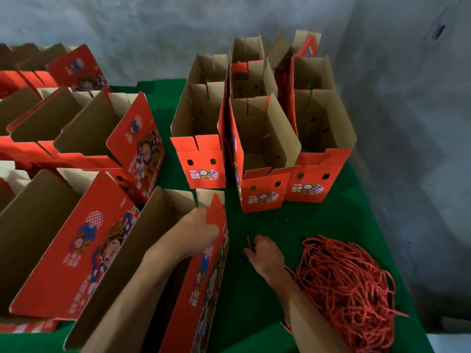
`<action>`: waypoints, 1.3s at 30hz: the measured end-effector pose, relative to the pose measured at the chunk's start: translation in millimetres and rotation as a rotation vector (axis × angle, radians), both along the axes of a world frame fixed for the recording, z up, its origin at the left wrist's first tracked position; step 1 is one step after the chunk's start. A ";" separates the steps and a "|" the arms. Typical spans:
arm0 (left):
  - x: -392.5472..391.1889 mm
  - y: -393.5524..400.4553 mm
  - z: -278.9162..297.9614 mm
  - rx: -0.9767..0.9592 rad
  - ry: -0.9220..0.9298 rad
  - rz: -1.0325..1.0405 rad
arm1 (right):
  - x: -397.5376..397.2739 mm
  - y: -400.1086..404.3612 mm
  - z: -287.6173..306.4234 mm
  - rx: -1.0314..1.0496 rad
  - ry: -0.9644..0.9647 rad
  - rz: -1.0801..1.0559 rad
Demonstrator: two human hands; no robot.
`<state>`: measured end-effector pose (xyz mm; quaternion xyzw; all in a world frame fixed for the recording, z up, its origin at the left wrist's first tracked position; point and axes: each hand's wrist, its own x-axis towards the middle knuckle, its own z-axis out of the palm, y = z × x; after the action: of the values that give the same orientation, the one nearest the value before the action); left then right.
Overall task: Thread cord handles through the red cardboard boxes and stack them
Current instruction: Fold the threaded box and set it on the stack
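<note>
A person works at a green-covered bench (318, 225) crowded with open red cardboard boxes. The left hand (201, 225) reaches into the nearest box (198, 289), which lies tilted at the bench's front edge, and its fingers curl round the box's red end flap (216, 212): a firm grip on the cardboard. The right hand (265, 253) hovers just above the green cloth to the right of that box, its fingers pinching the tip of a single red cord (249, 241) (only a short end shows above the fingers). Just right of that forearm sits a loose heap of red cords (346, 289), near the bench's right edge. Behind the hands, a cluster of upright boxes (262, 149) stands with brown insides open to the camera, the front ones showing paired holes in their red end panels. More printed boxes (84, 138) lie on their sides in rows along the left. A grey concrete wall (178, 34) rises behind.
</note>
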<state>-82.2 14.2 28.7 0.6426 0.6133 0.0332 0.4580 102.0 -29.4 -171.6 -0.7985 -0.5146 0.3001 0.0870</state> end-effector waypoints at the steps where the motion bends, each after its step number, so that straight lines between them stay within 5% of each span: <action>1: 0.1 -0.6 -0.2 0.010 0.002 -0.021 | -2.3 8.4 -2.3 -0.006 0.008 -0.018; 6: -4.8 6.3 -5.0 -0.004 0.003 -0.052 | -10.0 36.3 -14.5 0.007 -0.056 -0.093; 10: -9.2 15.4 -8.0 -0.087 0.021 -0.015 | -5.5 41.0 -20.5 0.041 -0.091 0.044; 20: -14.4 13.6 -13.0 -0.167 -0.001 0.050 | -22.5 -33.0 44.7 0.395 0.476 0.087; 31: -22.2 7.9 -44.2 -0.264 -0.123 0.207 | -48.2 -53.9 67.9 0.384 0.362 0.225; 39: -27.2 -0.9 -20.4 -0.399 -0.281 0.137 | -41.0 -48.9 80.5 0.378 0.329 0.326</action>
<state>-109.3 13.4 8.3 0.4855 0.5803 0.0318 0.6531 61.0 -78.4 -91.2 -0.6154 -0.6618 0.3345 0.2672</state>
